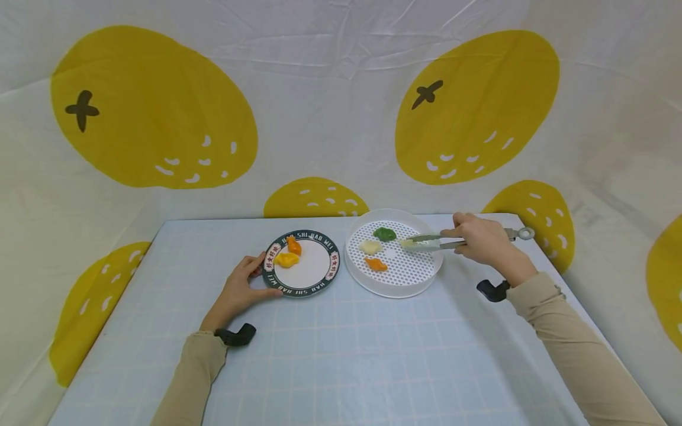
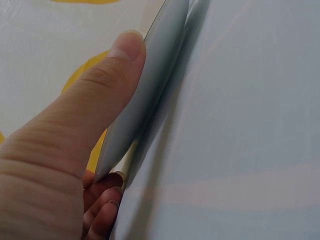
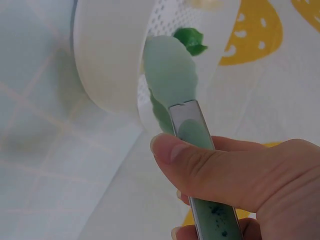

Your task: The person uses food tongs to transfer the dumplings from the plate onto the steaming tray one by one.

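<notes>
My left hand (image 1: pixel 240 294) holds the dark-rimmed white plate (image 1: pixel 315 264) by its left edge, thumb at the near rim and fingers at the far left side. On that plate lie an orange dumpling-like piece (image 1: pixel 293 246) and a yellow one (image 1: pixel 286 260). My right hand (image 1: pixel 483 239) grips metal tongs with pale green tips (image 3: pixel 172 70). Those tips reach into the white steamer basket (image 1: pixel 393 290), at a pale yellowish piece (image 1: pixel 406 243) they partly hide; whether they pinch it, I cannot tell. Also in the basket are green (image 1: pixel 385 234), cream (image 1: pixel 370 247) and orange (image 1: pixel 376 264) pieces.
A light blue checked cloth (image 1: pixel 319 361) covers the table. Behind and beside it hangs a white sheet (image 1: pixel 325 118) with big yellow fruit prints. The basket stands just right of the plate, near the table's back edge.
</notes>
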Demonstrator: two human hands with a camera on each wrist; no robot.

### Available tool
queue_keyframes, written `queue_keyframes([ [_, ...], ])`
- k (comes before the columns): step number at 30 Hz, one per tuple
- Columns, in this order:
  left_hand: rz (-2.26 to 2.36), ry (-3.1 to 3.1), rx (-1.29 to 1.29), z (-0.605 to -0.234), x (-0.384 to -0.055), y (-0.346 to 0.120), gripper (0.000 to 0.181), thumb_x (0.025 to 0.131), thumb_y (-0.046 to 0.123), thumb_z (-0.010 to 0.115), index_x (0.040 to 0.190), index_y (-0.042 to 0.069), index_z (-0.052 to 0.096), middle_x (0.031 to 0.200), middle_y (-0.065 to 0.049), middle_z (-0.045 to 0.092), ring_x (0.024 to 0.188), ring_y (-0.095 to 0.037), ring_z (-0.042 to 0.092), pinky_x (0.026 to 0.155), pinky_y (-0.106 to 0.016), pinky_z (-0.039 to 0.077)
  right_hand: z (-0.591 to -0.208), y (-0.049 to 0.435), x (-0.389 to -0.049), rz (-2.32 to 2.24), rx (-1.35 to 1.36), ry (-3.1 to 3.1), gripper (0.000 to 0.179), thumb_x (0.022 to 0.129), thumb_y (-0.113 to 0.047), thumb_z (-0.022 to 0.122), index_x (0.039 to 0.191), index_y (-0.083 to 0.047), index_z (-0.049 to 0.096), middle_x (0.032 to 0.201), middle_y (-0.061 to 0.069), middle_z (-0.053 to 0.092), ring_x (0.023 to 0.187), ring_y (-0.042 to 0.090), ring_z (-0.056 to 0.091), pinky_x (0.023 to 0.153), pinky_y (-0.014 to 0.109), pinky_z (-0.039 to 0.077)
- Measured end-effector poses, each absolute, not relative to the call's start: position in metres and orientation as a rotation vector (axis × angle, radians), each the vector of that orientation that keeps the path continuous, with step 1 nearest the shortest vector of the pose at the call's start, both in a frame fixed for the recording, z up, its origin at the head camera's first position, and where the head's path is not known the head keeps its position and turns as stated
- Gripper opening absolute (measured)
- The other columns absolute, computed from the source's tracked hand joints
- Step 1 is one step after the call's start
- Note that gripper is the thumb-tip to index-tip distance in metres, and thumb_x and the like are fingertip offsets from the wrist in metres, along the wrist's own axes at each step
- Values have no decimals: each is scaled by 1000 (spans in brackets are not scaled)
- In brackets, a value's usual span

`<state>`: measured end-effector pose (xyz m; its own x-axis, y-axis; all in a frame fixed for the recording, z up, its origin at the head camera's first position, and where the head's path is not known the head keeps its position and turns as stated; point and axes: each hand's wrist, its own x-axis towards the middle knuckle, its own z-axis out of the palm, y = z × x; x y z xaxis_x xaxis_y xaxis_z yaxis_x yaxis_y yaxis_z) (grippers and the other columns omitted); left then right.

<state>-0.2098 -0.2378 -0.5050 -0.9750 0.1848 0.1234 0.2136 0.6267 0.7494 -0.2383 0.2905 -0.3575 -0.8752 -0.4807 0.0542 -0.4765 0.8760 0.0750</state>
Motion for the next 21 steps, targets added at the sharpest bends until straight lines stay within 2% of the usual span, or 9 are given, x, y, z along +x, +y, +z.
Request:
queue_keyframes([
  [10,-1301,-2801,-337,-503,-208,-237,112,65,52,89,153,8,36,122,-9,48,107,-25,47,94,-45,43,-362,291,-239,-57,742,-2993,46,70,-7,89,114,-13,77,80,1,48,67,18,43,49,28,37],
  [21,-1314,-2796,-342,-503,-209,-237,112,65,52,89,153,8,37,124,-9,48,108,-25,47,96,-46,43,-354,288,-236,-40,738,-3006,51,70,-9,90,118,-10,74,84,5,52,70,20,44,50,28,40],
])
